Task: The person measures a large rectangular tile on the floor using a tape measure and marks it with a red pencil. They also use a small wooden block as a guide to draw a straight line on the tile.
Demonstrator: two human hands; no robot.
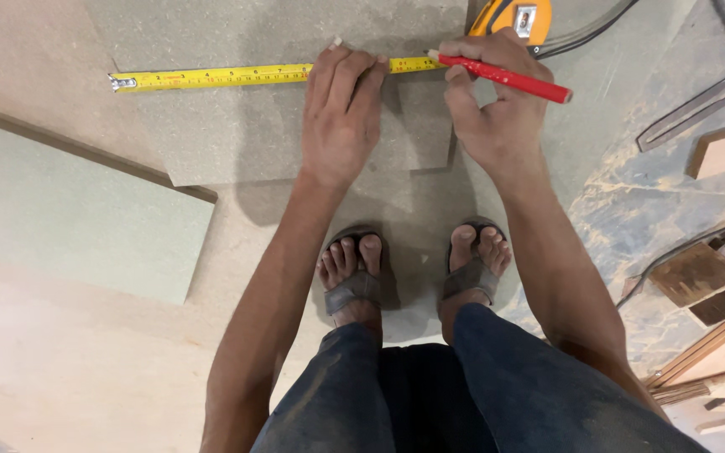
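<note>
One tape measure [220,77] under left hand [341,113]

We see a yellow tape measure [211,77] with black marks and a few red ones, its end hook silver, stretched along the far edge of a dull grey-green board [237,143]. Its case [518,15] at the board's far right corner is yellow-orange with a grey patch. The pencil [509,78] in our right hand [492,109] is bright red with a pale tip. Our sandals [354,289] are dark grey, our trousers [463,394] dark blue denim. A paler green board [69,210] with a brown edge lies left. The floor [631,201] at right is mottled blue-grey under tan dust.
</note>
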